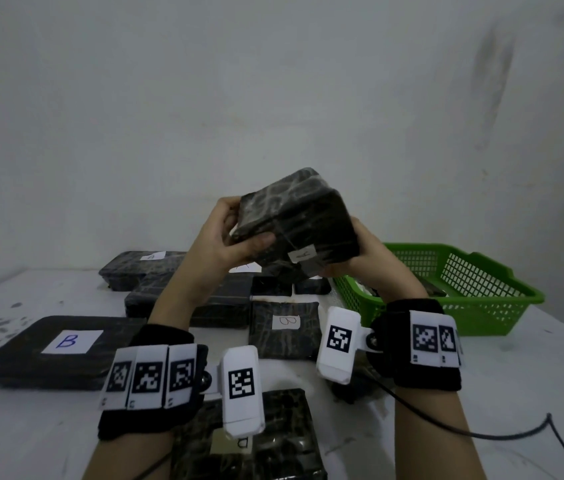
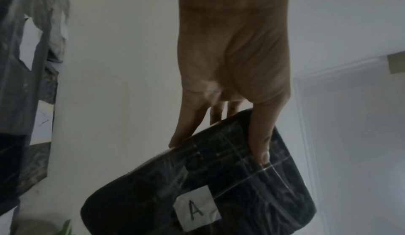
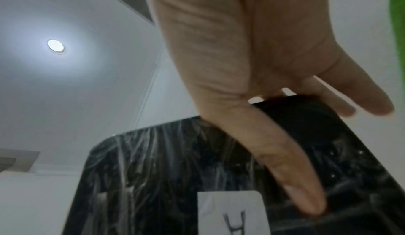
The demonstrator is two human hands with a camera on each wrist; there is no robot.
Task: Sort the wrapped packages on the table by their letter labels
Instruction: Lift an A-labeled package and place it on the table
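Note:
A black package wrapped in clear film (image 1: 294, 216) is held tilted in the air above the table, its white label "A" (image 1: 303, 256) on the face turned toward me. My left hand (image 1: 242, 228) grips its left end, thumb on the labelled face and fingers behind. My right hand (image 1: 355, 251) grips the right end. The left wrist view shows the package (image 2: 219, 178), its label "A" (image 2: 197, 209) and my thumb pressed on the film. In the right wrist view my thumb lies on the package (image 3: 175, 178) beside the label (image 3: 232, 212).
On the white table (image 1: 481, 375) lie a large "B" package (image 1: 55, 351), a small "B" package (image 1: 284, 327), an "A" package (image 1: 142, 268) at the back, another big one (image 1: 204, 299) and a "D" package (image 1: 249, 441) near me. A green basket (image 1: 447, 289) stands right.

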